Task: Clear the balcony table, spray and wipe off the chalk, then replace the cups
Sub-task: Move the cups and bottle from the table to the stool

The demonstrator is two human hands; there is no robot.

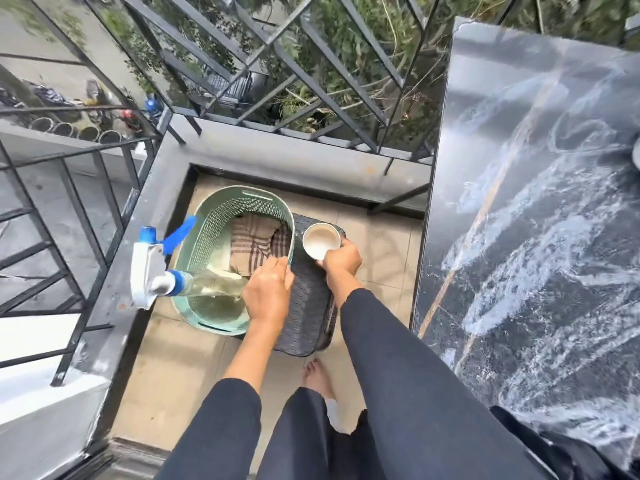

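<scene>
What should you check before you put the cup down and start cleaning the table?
1. Cup held firmly by the right hand: ok.
2. Landing spot on the dark woven stool under the cup is bare: ok.
3. Cup has no drink in it: cannot tell.
4. Spray bottle within reach on the ledge: ok.
5. Cloth ready in the green basket, left hand on its rim: ok.
6. Chalk off the table: not ok, white smears cover it.
</scene>
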